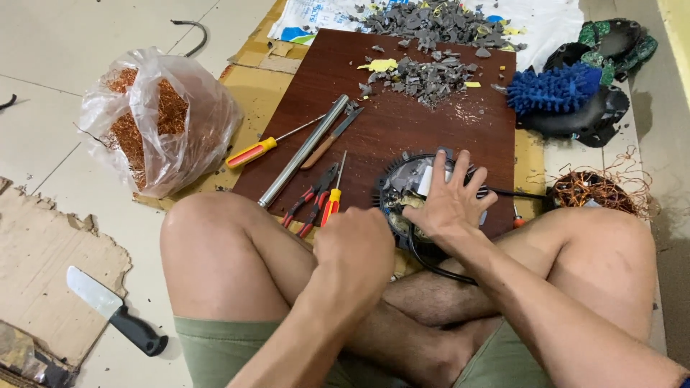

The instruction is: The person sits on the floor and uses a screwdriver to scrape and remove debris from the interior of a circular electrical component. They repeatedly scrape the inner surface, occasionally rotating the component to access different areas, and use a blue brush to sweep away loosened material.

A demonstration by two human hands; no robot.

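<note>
At frame centre, the right hand [449,201] spreads flat, fingers wide, on a round black motor casing [402,188] on the dark wooden board [402,129]; the left hand [353,248] is fisted, contents unseen. The casing could skid if pressure slackens.

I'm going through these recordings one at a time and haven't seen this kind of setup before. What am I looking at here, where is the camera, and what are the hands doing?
There is no machine: a person sits cross-legged on the floor, and the single camera is worn on their head, looking down. The right hand lies spread on a round dark device with a black cable, at the near edge of a dark wooden board. The left hand is closed into a fist over a tool whose tip points at that device; the tool itself is hidden. On the board lie a metal tube, red-handled pliers, two screwdrivers and a heap of grey fragments. On the left, a plastic bag of copper wire and a knife on cardboard.
</note>
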